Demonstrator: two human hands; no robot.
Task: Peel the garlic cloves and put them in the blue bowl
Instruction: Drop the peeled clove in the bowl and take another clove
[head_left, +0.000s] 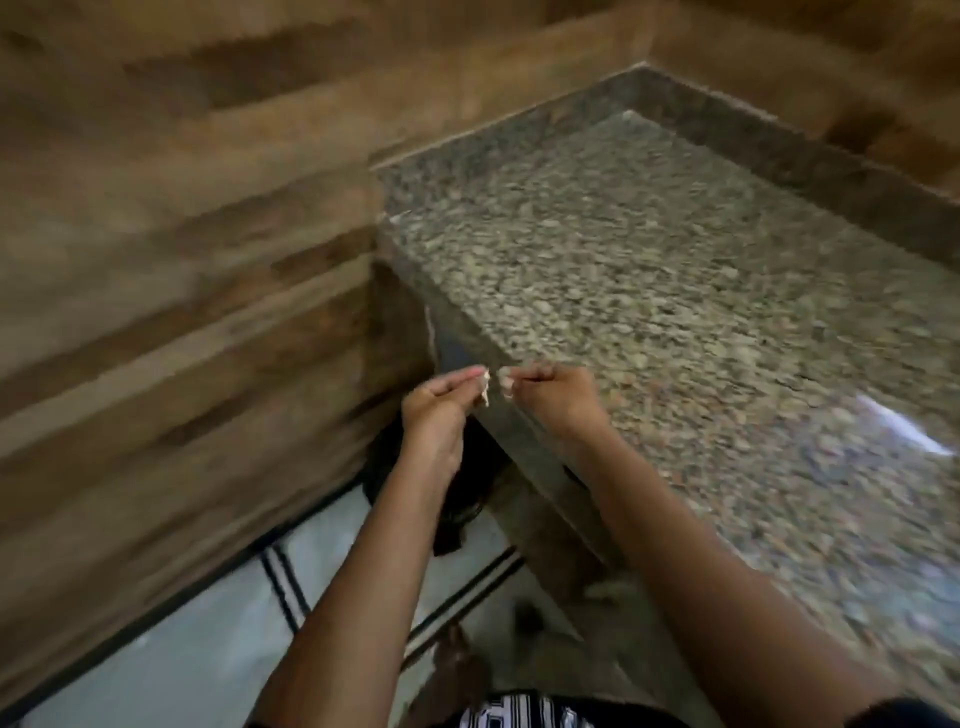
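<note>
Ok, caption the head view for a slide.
Left hand and right hand pinch pale scraps at the edge of the granite counter.

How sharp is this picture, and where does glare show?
Head view: motion blur smears the brown wooden wall and the speckled granite countertop; white glare lies near its right edge; the left hand and right hand, each pinching a pale garlic piece, look sharper.

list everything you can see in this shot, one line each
speckled granite countertop: one, grey-brown, right half
wood-plank wall: one, brown, left and behind
tiled floor: one, pale with dark lines, lower left
dark object: one, black, under counter corner, unclear
pale garlic scraps: two, whitish, one per hand, blurred
striped garment: one, black-white, bottom edge
left hand: pinches a scrap at counter corner
right hand: pinches the other
</note>
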